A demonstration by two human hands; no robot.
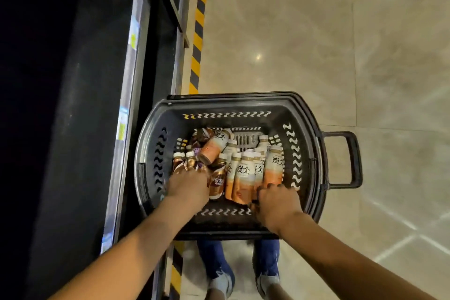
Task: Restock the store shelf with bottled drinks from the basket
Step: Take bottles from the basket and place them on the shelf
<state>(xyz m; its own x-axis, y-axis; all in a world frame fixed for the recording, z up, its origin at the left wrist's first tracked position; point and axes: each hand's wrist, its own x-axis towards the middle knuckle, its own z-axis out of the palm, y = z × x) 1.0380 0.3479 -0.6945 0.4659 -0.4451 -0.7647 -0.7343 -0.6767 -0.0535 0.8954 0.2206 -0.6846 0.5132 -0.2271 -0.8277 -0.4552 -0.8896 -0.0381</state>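
Orange btl point(273, 168); base in R hand point(277, 203)

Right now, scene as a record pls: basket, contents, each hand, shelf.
basket: black plastic, beside the shelf
contents: Nescafe bottles left, orange-and-white bottles right, jumbled
left hand: on the Nescafe bottles, grip hidden
right hand: fingers curled at orange-and-white bottles, grip unclear
shelf: dark, price tags on edge
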